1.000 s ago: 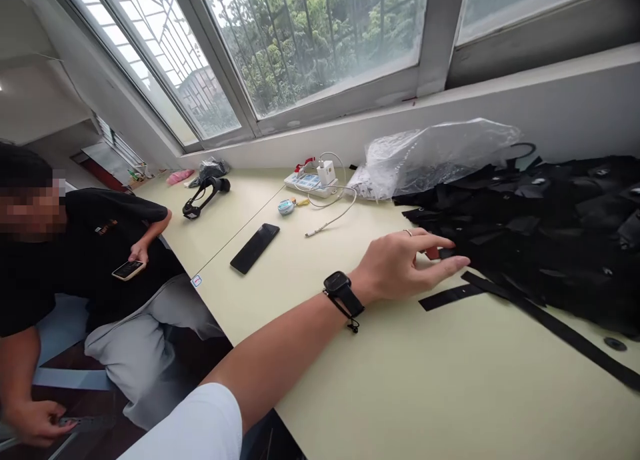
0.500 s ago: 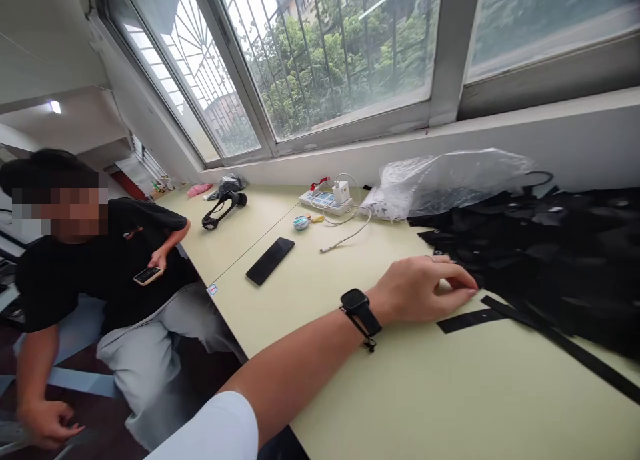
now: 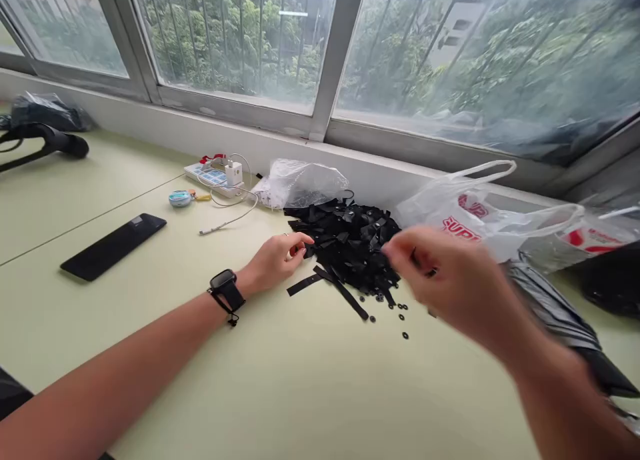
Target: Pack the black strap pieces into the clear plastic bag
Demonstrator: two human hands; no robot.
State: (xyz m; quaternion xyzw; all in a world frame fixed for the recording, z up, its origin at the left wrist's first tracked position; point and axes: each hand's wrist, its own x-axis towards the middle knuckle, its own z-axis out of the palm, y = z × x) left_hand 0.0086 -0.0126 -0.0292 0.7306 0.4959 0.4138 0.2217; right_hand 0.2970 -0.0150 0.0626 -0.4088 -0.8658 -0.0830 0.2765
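Logged from my remote station: heap of black eyeleted strips (image 3: 345, 247) on the pale green table (image 3: 310, 393), loose black rings (image 3: 401, 320) just beside it. Left hand (image 3: 274, 261) loosely curled, empty, fingertips (image 3: 306, 241) touching the heap's edge. Right hand (image 3: 430, 273) blurred above the heap's right side; grip cannot be told. Clear plastic bag (image 3: 300, 184) and white carrier bag (image 3: 465, 213) behind.

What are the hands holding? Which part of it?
The left hand seems empty, resting beside the pile of black strips. The right hand is too blurred to tell.

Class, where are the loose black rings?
In the head view, the loose black rings lie on the desk, below the pile of black strips, near the right hand.
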